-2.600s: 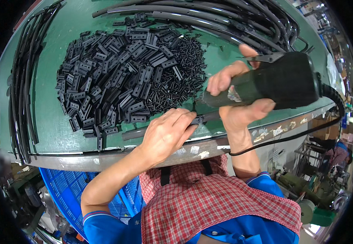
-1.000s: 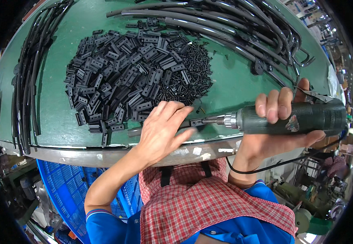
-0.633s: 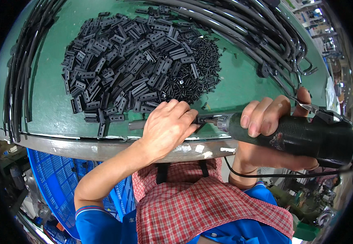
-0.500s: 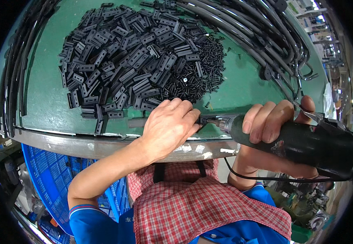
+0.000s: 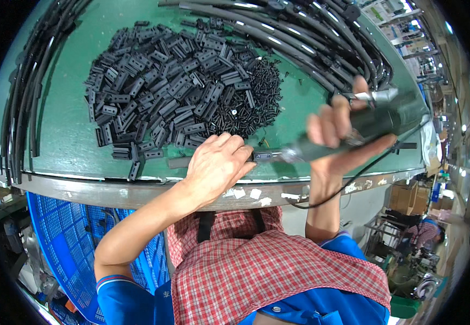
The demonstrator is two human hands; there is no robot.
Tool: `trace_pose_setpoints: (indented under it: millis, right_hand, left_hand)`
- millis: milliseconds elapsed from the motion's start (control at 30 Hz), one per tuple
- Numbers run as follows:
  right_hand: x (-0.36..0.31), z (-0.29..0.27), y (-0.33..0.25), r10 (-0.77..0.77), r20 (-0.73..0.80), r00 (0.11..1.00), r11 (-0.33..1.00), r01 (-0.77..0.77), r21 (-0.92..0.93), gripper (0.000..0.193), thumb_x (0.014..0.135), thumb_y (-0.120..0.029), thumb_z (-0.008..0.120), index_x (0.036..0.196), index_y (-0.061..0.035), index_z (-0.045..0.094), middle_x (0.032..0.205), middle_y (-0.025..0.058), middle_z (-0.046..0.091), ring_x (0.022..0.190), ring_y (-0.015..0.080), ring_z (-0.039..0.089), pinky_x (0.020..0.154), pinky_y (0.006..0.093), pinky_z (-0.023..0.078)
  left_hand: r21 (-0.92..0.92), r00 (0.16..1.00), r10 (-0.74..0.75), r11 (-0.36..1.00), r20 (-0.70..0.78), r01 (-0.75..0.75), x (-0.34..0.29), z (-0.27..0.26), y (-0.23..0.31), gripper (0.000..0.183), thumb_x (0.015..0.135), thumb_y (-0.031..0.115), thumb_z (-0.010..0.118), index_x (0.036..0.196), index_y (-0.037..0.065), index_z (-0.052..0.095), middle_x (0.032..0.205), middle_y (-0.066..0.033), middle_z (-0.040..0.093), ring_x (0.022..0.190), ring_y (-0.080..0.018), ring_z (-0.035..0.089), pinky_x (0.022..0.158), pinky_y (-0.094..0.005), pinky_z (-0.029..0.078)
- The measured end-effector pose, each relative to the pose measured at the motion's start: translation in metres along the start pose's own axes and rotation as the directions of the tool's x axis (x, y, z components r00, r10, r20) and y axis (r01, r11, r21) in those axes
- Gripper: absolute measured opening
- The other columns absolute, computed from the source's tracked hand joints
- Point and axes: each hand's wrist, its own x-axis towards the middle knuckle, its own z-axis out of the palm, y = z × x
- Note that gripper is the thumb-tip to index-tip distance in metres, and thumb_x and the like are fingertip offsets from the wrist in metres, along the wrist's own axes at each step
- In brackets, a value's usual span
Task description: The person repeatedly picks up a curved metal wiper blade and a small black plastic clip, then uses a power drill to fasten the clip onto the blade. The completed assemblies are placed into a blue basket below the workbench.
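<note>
My left hand [image 5: 219, 165] is closed over a dark tube [image 5: 178, 162] that lies along the table's near edge; its grey end sticks out to the left of the hand. At my left fingertips, a small black two-holed block [image 5: 263, 155] sits against the tube. My right hand [image 5: 332, 127] grips a dark electric screwdriver [image 5: 389, 116], blurred by motion. The screwdriver's tip points left toward the block, but blur hides whether they touch. Beyond my left hand lie a heap of black blocks [image 5: 154, 81] and a pile of small black screws [image 5: 254, 97].
Bent black tubes [image 5: 300, 46] are stacked at the far right, and more tubes [image 5: 21, 114] lie along the left side of the green table [image 5: 67, 157]. A black cord [image 5: 354, 181] hangs near my right wrist. A blue plastic basket [image 5: 64, 244] stands below the table edge.
My right hand has raised and swung the screwdriver away from the table edge, and the block at my left fingertips shows more plainly. My left hand stays on the tube.
</note>
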Motion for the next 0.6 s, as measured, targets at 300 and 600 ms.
trace_pose_setpoints:
  millis: [300,600]
  right_hand:
    - [-0.134,-0.018,-0.072,-0.160,-0.543,0.825,0.982,0.078,-0.172,0.077,0.087,-0.069,0.041,0.132,-0.0062,0.044,0.062,0.0008,0.039,0.048,0.0127,0.040,0.046,0.0293,0.038]
    - [-0.116,-0.031,-0.050,-0.160,-0.608,0.778,0.987,0.126,-0.097,0.079,0.087,-0.072,0.034,0.131,-0.0068,0.044,0.061,0.0005,0.037,0.047,0.0122,0.038,0.044,0.0282,0.036]
  left_hand:
    - [0.017,1.000,0.014,1.000,0.006,-0.014,0.002,-0.004,0.009,0.052,0.076,0.015,0.069,0.125,0.006,0.052,0.092,-0.0109,0.059,0.081,-0.0279,0.059,0.069,-0.0376,0.051]
    - [-0.028,0.984,0.181,0.983,-0.006,-0.181,-0.006,-0.004,0.001,0.048,0.073,-0.001,0.069,0.119,0.012,0.062,0.103,-0.0113,0.060,0.086,-0.0276,0.060,0.070,-0.0352,0.052]
